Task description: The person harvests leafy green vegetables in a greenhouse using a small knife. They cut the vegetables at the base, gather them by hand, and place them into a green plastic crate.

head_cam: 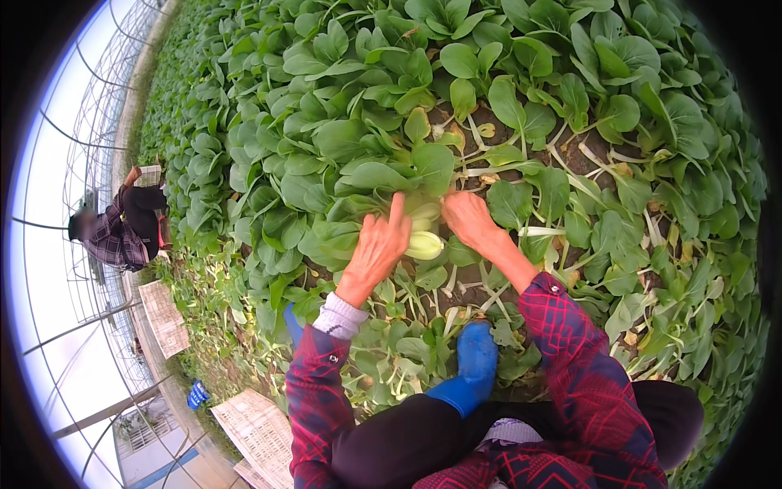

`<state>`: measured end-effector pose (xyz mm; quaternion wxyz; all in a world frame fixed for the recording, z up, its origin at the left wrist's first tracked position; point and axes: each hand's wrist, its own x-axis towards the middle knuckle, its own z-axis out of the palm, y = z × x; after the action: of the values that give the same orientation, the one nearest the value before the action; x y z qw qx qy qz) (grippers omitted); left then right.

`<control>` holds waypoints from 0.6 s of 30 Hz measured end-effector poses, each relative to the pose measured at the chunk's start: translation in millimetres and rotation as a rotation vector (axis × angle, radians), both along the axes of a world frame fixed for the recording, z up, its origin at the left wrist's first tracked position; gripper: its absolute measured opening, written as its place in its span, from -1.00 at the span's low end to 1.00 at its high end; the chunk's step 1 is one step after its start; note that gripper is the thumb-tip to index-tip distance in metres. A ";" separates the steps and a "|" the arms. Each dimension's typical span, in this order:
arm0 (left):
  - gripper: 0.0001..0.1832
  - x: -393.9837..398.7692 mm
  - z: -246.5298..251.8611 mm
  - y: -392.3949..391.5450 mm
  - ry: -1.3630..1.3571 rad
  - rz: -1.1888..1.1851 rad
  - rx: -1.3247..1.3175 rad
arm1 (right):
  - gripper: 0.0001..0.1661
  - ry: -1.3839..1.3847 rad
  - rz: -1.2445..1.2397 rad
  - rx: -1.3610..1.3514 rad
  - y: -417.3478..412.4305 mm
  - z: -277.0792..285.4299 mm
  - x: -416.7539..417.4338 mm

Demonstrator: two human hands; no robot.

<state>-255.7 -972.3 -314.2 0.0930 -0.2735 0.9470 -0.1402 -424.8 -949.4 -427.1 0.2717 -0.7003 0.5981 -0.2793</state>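
My left hand [380, 249] is around cut bok choy [424, 246], its thumb side towards the standing plants and its index finger stretched out. The pale, thick bases stick out to the right of that hand, and some of them are motion-blurred. My right hand [470, 215] is just to the right of these bases, its fingers curled down by the leaves. Its fingertips are partly hidden, so whether they pinch anything is unclear. Broad green bok choy leaves [379, 177] rise directly beyond both hands.
Loose leaves and pale stalks [544, 231] litter the soil at right. My blue boot [478, 357] stands below my hands. Woven baskets [253, 431] line the left edge beside a blue container [197, 395] bearing writing. A person [122, 226] sits at far left, holding a pale crate [148, 176].
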 end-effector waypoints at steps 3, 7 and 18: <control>-0.85 1.3 3.5 1.3 -0.065 -0.026 0.008 | -0.79 0.118 0.094 -0.279 2.0 -3.6 -2.3; -0.82 -0.6 3.9 -10.8 -0.060 0.110 0.091 | -0.75 0.122 0.196 -0.393 -1.3 -26.3 -11.1; -0.71 14.7 -8.2 -25.3 -0.016 0.271 0.223 | -0.44 -0.505 -0.033 0.416 -0.5 -23.6 -7.8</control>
<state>-241.1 -997.6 -322.4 0.1485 -0.3857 0.9103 -0.0226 -432.6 -949.9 -450.7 0.5441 -0.5285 0.5676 -0.3201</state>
